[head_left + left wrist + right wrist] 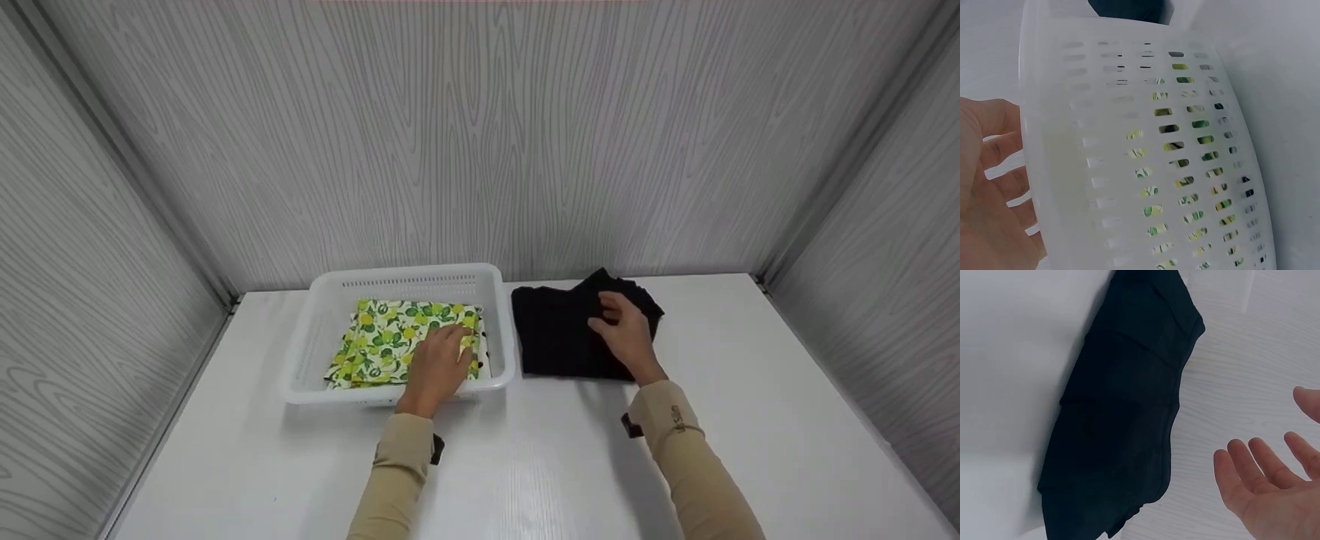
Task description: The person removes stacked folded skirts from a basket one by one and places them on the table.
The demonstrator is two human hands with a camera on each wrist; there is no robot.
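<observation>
A white plastic basket [341, 394] holds folded cloth with a lemon-and-leaf print [386, 341]. The edge of a white cloth with black spots [484, 360] peeks out at its right. My left hand [437, 367] reaches over the basket's front rim, fingers loosely bent above the printed cloth. In the left wrist view that hand [996, 185] shows beyond the slotted wall, fingers spread and holding nothing. A folded black cloth [555, 330] lies right of the basket. Over its right part hovers my right hand [626, 330], thumb and fingers apart; the right wrist view shows its palm bare.
Basket and black cloth stand on a white table [525, 465], close to the grey wood-grain back panel [480, 150]. Similar panels rise at the left [75, 300] and right [885, 262]. Both forearms, in beige sleeves [694, 465], come in from the front.
</observation>
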